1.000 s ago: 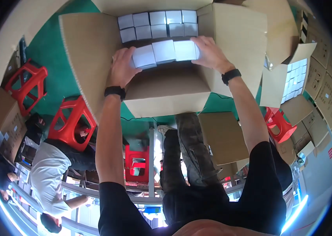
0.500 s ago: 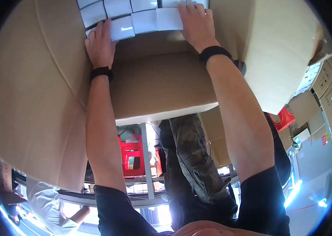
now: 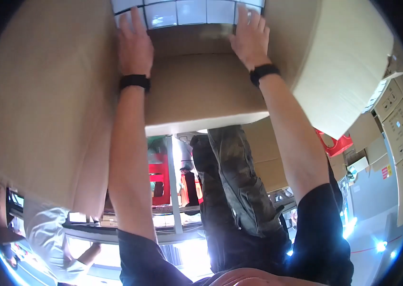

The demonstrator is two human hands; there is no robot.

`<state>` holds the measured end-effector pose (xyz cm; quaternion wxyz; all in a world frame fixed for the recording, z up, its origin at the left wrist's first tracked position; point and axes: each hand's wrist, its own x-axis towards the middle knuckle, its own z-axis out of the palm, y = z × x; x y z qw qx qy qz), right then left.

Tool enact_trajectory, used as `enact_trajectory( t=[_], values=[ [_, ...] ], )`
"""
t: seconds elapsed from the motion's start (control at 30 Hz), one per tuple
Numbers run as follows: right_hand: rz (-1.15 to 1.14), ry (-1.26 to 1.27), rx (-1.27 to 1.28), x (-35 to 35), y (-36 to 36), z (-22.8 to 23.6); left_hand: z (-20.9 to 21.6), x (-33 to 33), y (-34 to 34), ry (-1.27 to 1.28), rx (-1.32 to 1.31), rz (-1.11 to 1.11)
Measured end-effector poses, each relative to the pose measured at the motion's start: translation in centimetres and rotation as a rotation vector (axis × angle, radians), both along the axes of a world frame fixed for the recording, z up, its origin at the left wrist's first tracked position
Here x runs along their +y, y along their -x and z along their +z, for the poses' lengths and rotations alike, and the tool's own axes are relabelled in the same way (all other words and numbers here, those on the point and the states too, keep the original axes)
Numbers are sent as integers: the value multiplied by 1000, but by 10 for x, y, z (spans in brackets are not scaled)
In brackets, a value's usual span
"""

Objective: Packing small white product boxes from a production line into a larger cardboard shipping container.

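Note:
Inside a large open cardboard carton (image 3: 196, 90) sit white small boxes (image 3: 192, 12), set side by side in rows at the far end. My left hand (image 3: 135, 50) reaches in along the carton's left wall, fingers stretched out over the leftmost box of the front row. At the other end of that row, my right hand (image 3: 253, 43) has its fingers spread and its fingertips at the rightmost box. Neither hand is wrapped round a box. The upper part of the rows is cut off by the picture's edge.
Carton flaps stand out on the left (image 3: 34, 95) and right (image 3: 349, 62). Below the carton's near edge is a red plastic stool (image 3: 163, 188); another red stool (image 3: 337, 144) is at the right. Stacked cartons (image 3: 397, 126) line the far right. A person in a light shirt (image 3: 49, 233) is at lower left.
The front row now sits flush in an even line, farther into the carton. My fingers have loosened from its ends, and the whole view has shifted slightly.

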<state>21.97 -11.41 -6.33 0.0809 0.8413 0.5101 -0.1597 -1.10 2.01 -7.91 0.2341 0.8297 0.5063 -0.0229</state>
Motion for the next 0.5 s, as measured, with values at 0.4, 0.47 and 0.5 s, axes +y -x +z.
enact_trajectory(
  t=[0.4, 0.47, 0.5],
  values=[
    [46, 50, 656, -164, 73, 196, 279, -229, 96, 306, 37, 342],
    [12, 302, 692, -197, 67, 194, 317, -323, 158, 523, 200, 420],
    [-4, 235, 735, -213, 69, 202, 322, -386, 195, 620, 255, 476]
  ],
)
